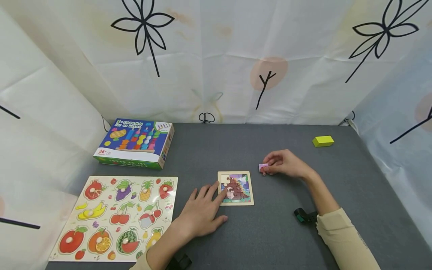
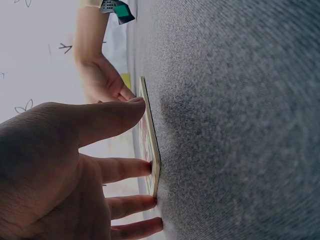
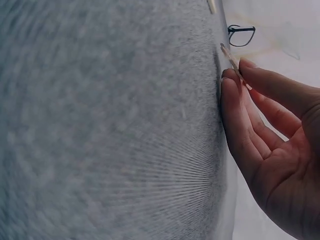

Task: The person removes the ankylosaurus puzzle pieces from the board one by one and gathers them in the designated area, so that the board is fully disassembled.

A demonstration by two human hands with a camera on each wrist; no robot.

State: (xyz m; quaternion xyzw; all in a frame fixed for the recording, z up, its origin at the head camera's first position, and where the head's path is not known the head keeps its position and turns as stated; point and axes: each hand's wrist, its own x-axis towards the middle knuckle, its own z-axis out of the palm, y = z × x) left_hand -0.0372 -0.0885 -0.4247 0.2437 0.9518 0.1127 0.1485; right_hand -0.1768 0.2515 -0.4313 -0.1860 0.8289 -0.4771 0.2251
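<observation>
A small jigsaw puzzle (image 1: 236,188) in a pale wooden frame lies flat on the grey table, its picture showing a brown animal. A light gap shows at the upper left of the picture. My left hand (image 1: 202,213) rests with fingers spread at the puzzle's left edge; the left wrist view shows fingertips at the frame's rim (image 2: 154,165). To the right of the puzzle, my right hand (image 1: 287,164) pinches a small pink and purple puzzle piece (image 1: 263,168) between thumb and fingers, close over the table. In the right wrist view this piece (image 3: 231,60) appears edge-on.
A fruit peg board (image 1: 135,198) lies at the left, partly behind my left forearm. Beyond it sits a blue toy box (image 1: 131,142). A yellow block (image 1: 323,141) stands at the back right. White patterned curtains (image 1: 216,60) surround the grey table (image 1: 256,240).
</observation>
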